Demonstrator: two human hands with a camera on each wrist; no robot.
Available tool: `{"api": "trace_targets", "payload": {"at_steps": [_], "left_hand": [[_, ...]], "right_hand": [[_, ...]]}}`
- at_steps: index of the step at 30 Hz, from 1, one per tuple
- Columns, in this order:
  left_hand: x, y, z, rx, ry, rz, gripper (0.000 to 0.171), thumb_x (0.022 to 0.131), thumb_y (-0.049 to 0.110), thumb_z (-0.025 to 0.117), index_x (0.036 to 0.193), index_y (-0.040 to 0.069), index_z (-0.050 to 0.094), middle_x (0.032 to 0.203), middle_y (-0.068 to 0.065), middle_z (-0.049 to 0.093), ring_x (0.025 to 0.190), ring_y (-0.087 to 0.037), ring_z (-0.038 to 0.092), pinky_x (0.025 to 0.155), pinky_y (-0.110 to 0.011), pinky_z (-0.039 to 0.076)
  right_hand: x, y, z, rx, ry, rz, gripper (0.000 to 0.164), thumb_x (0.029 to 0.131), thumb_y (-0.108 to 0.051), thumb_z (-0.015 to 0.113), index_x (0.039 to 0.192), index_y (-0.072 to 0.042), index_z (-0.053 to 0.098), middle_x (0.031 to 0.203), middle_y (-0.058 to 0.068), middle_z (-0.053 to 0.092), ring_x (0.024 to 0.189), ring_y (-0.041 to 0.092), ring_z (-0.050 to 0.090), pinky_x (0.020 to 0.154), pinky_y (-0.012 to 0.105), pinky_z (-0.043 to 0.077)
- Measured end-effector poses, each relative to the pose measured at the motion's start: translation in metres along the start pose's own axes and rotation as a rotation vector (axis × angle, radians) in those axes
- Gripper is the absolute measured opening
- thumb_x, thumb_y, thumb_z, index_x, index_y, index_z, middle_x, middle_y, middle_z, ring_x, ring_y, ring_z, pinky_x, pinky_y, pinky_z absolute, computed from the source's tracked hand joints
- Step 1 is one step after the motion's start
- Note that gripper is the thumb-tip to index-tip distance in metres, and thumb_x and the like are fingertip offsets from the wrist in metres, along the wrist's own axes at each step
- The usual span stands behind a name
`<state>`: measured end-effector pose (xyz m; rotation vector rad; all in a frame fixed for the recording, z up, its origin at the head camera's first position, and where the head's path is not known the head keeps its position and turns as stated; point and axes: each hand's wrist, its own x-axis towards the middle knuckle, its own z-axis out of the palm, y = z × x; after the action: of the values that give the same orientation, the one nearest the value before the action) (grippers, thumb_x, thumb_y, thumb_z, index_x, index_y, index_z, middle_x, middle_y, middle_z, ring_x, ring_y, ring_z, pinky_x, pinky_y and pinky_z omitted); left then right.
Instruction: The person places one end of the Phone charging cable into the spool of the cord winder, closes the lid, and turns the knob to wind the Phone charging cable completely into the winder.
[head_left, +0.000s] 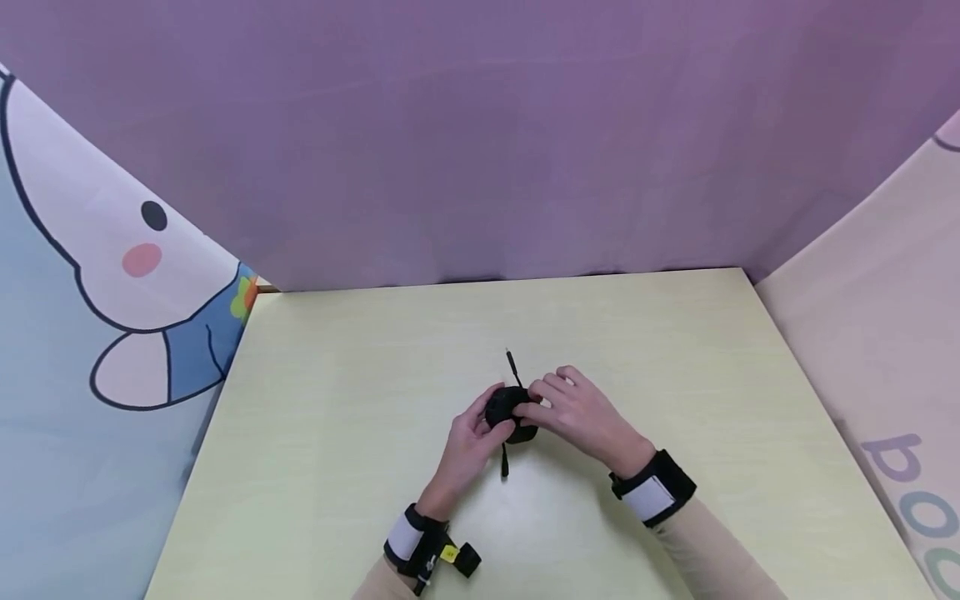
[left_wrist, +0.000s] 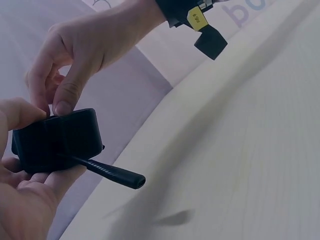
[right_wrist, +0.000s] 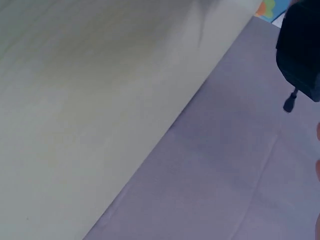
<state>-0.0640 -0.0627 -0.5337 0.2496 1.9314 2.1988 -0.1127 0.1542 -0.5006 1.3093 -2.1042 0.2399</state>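
Note:
A rounded black case [head_left: 504, 403], with a short cable sticking out on two opposite sides, is held up over the table. One cable end [head_left: 511, 363] points to the far side, the other [left_wrist: 117, 175] toward the near side. My left hand [head_left: 474, 442] grips the case from its left, thumb on the near side and fingers around the far side and beneath. From the right, my right hand [head_left: 576, 417] has its thumb and bent index finger pinching at the case's edge. In the right wrist view the case [right_wrist: 300, 50] shows only partly, at the upper right.
A pale wooden table [head_left: 360, 350] lies under both hands. Purple cloth [head_left: 480, 150] hangs along its far edge, with printed cloth panels at left and right. Each wrist wears a black strap [head_left: 654, 487]; a small black block [head_left: 468, 560] sticks out from the left one.

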Motion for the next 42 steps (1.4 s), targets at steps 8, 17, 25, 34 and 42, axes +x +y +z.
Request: {"api": "trace_targets", "payload": {"at_steps": [8,17,25,34,42], "left_hand": [[0.001,0.0,-0.001,0.01,-0.003,-0.013,0.063,0.101,0.005,0.061,0.158,-0.004,0.034,0.153,-0.026,0.048,0.132,-0.033,0.058,0.102,-0.027,0.052],[-0.001,0.002,0.001,-0.02,0.005,-0.001,0.064,0.1,0.003,0.06,0.158,-0.005,0.033,0.154,-0.028,0.046,0.133,-0.035,0.056,0.102,-0.027,0.051],[-0.002,0.002,0.003,-0.039,0.016,0.001,0.064,0.1,0.003,0.06,0.158,-0.006,0.032,0.154,-0.029,0.044,0.135,-0.038,0.054,0.103,-0.026,0.051],[-0.002,0.001,0.003,-0.054,0.021,0.004,0.064,0.101,0.004,0.059,0.158,-0.005,0.031,0.156,-0.029,0.043,0.132,-0.028,0.058,0.103,-0.027,0.051],[-0.001,-0.001,0.002,-0.083,0.032,0.001,0.064,0.101,0.003,0.059,0.159,-0.005,0.03,0.156,-0.029,0.043,0.134,-0.032,0.056,0.104,-0.028,0.051]], "right_hand": [[-0.003,0.0,0.004,-0.051,0.044,0.013,0.03,0.103,-0.042,0.05,0.1,-0.025,0.074,0.083,-0.003,0.063,0.076,0.019,0.058,0.075,0.035,0.05],[-0.004,-0.005,0.007,-0.053,0.055,0.07,0.032,0.103,-0.044,0.051,0.098,-0.023,0.074,0.078,-0.004,0.058,0.073,0.016,0.054,0.075,0.035,0.049],[-0.004,-0.01,0.009,-0.053,0.099,0.12,0.03,0.104,-0.043,0.055,0.096,-0.021,0.076,0.076,-0.006,0.06,0.072,0.016,0.055,0.075,0.036,0.049],[-0.006,-0.015,0.014,-0.011,0.135,0.181,0.025,0.097,-0.039,0.066,0.097,-0.018,0.078,0.078,-0.005,0.065,0.071,0.017,0.055,0.073,0.035,0.046],[-0.003,-0.022,0.016,0.0,0.155,0.233,0.024,0.093,-0.037,0.072,0.096,-0.014,0.079,0.078,-0.003,0.065,0.069,0.019,0.054,0.073,0.037,0.045]]}}
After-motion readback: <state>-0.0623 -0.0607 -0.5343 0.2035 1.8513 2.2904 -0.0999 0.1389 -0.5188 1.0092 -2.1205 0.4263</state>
